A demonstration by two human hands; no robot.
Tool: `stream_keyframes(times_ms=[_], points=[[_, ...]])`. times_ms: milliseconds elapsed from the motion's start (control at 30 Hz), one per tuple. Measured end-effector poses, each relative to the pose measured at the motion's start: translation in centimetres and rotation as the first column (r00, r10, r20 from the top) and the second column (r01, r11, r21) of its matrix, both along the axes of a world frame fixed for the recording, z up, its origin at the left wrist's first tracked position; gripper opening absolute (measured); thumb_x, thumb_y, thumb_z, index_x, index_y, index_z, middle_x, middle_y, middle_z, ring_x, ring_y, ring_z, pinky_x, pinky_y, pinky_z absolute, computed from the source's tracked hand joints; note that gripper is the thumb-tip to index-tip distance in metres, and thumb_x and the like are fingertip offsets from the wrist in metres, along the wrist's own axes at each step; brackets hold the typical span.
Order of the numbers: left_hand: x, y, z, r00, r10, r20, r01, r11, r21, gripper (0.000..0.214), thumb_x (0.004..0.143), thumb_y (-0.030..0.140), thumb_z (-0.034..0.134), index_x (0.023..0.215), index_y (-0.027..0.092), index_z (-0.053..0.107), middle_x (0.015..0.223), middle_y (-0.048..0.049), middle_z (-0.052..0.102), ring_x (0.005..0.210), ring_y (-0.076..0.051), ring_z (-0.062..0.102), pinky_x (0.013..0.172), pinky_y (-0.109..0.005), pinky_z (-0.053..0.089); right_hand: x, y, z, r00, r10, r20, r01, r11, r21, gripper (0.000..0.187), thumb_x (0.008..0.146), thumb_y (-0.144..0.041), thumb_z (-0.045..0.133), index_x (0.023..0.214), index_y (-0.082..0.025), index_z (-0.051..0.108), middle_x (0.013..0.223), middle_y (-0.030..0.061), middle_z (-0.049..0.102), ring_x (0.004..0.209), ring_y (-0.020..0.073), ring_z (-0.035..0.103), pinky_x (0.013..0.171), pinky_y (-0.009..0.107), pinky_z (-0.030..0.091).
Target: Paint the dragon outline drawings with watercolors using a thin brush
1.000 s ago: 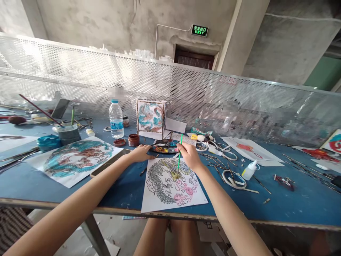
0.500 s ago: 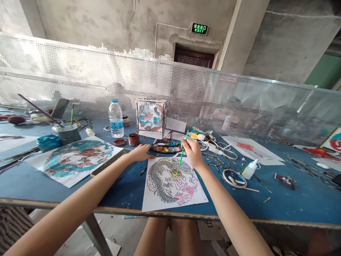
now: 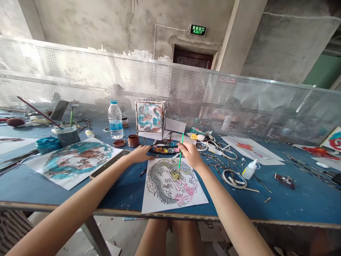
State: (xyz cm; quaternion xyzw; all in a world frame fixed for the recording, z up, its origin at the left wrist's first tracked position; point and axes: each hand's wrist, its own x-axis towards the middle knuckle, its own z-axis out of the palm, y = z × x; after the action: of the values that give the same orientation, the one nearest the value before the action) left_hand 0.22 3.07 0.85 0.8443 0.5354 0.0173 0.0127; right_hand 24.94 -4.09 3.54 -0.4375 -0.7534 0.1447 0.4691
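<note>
My right hand [image 3: 190,154] is closed around a thin green paintbrush [image 3: 180,150], whose tip touches the middle of a dragon drawing [image 3: 170,183] on a white sheet near the table's front edge. The dragon is partly coloured grey, yellow-green and pink. My left hand [image 3: 141,153] lies flat on the blue table [image 3: 293,202], fingers stretched out, at the sheet's top left corner. Just beyond both hands sits a paint palette [image 3: 164,147] with several colours.
A finished teal dragon painting [image 3: 76,160] lies to the left beside a teal bowl [image 3: 48,144] and a brush pot [image 3: 68,134]. A water bottle [image 3: 115,120], small paint jars [image 3: 133,140], a painted box lantern [image 3: 150,116], a glue bottle [image 3: 250,169] and scattered sticks and rings crowd the back and right.
The brush swung from tilted to upright again, with its tip staying on the dragon's middle. My left hand has not moved.
</note>
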Motion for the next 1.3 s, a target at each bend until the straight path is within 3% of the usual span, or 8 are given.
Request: stream_keyframes(times_ms=[100, 467, 600, 767, 900, 1100, 1233, 1300], points=[[-0.01, 0.09, 0.0, 1.0, -0.003, -0.005, 0.003, 1.0, -0.007, 0.07, 0.074, 0.059, 0.042, 0.126, 0.011, 0.044, 0.126, -0.0148, 0.051, 0.114, -0.033, 0.045, 0.092, -0.035, 0.036, 0.01, 0.03, -0.02, 0.997, -0.074, 0.006, 0.073, 0.995, 0.062, 0.039, 0.089, -0.043, 0.035, 0.059, -0.02, 0.042, 0.047, -0.0032, 0.039, 0.047, 0.0119, 0.041, 0.051, 0.024, 0.027], [-0.13, 0.27, -0.15, 1.0, 0.001, -0.006, -0.001, 1.0, 0.014, 0.07, 0.072, 0.061, 0.041, 0.123, 0.014, 0.046, 0.123, -0.0143, 0.053, 0.111, -0.032, 0.047, 0.09, -0.035, 0.037, 0.14, 0.12, 0.15, 0.999, 0.039, -0.002, -0.039, 0.999, -0.022, 0.038, 0.09, -0.043, 0.032, 0.063, -0.02, 0.045, 0.047, -0.0038, 0.04, 0.046, 0.0115, 0.041, 0.05, 0.024, 0.028], [-0.02, -0.04, 0.25, 1.0, 0.0, 0.003, 0.0, 1.0, 0.001, 0.072, 0.071, 0.061, 0.042, 0.124, 0.013, 0.046, 0.124, -0.0149, 0.053, 0.111, -0.033, 0.048, 0.089, -0.035, 0.038, 0.1, -0.07, 0.29, 0.997, -0.033, 0.063, 0.029, 0.998, 0.06, 0.038, 0.089, -0.042, 0.037, 0.058, -0.02, 0.041, 0.046, -0.0032, 0.041, 0.047, 0.0118, 0.041, 0.051, 0.024, 0.027], [-0.09, 0.07, 0.27, 1.0, -0.014, 0.019, 0.014, 1.0, -0.003, 0.075, 0.071, 0.061, 0.042, 0.127, 0.01, 0.044, 0.126, -0.0159, 0.051, 0.113, -0.034, 0.046, 0.09, -0.036, 0.037, 0.08, -0.21, 0.35, 0.997, 0.064, 0.041, -0.063, 0.998, -0.024, 0.039, 0.09, -0.043, 0.032, 0.061, -0.02, 0.043, 0.046, -0.0032, 0.041, 0.046, 0.0119, 0.043, 0.05, 0.024, 0.028], [-0.15, 0.23, 0.08, 1.0, -0.015, 0.016, 0.015, 1.0, 0.003, 0.072, 0.072, 0.061, 0.042, 0.127, 0.014, 0.044, 0.126, -0.0135, 0.052, 0.113, -0.033, 0.047, 0.091, -0.036, 0.037, 0.39, -0.03, 0.41, 0.993, -0.063, 0.102, 0.055, 0.995, 0.082, 0.04, 0.089, -0.044, 0.036, 0.058, -0.02, 0.041, 0.047, -0.0024, 0.041, 0.048, 0.0124, 0.042, 0.051, 0.024, 0.028], [-0.05, 0.11, 0.14, 1.0, 0.0, 0.0, 0.0, 1.0, 0.007, 0.07, 0.072, 0.06, 0.043, 0.127, 0.016, 0.045, 0.126, -0.0123, 0.052, 0.113, -0.032, 0.047, 0.091, -0.034, 0.037, 0.19, 0.11, 0.1, 0.994, 0.107, 0.007, -0.105, 0.989, -0.102, 0.04, 0.09, -0.046, 0.032, 0.063, -0.02, 0.045, 0.046, -0.0033, 0.043, 0.045, 0.0117, 0.044, 0.049, 0.023, 0.031], [0.03, -0.07, 0.3, 1.0, 0.003, 0.001, -0.003, 1.0, 0.003, 0.069, 0.072, 0.06, 0.043, 0.126, 0.016, 0.046, 0.126, -0.0119, 0.052, 0.112, -0.032, 0.047, 0.091, -0.034, 0.037, 0.28, 0.03, 0.21, 0.995, -0.036, 0.097, 0.032, 0.999, 0.042, 0.04, 0.088, -0.045, 0.038, 0.058, -0.02, 0.043, 0.046, -0.0026, 0.042, 0.047, 0.0123, 0.042, 0.051, 0.024, 0.029], [0.07, -0.17, 0.38, 1.0, -0.003, 0.004, 0.003, 1.0, 0.007, 0.069, 0.072, 0.06, 0.043, 0.125, 0.016, 0.046, 0.125, -0.0125, 0.053, 0.112, -0.032, 0.047, 0.09, -0.035, 0.037, 0.3, -0.01, 0.26, 0.999, -0.021, 0.033, 0.021, 1.0, 0.007, 0.04, 0.089, -0.046, 0.034, 0.061, -0.02, 0.044, 0.046, -0.0029, 0.042, 0.046, 0.0124, 0.043, 0.05, 0.024, 0.03]])
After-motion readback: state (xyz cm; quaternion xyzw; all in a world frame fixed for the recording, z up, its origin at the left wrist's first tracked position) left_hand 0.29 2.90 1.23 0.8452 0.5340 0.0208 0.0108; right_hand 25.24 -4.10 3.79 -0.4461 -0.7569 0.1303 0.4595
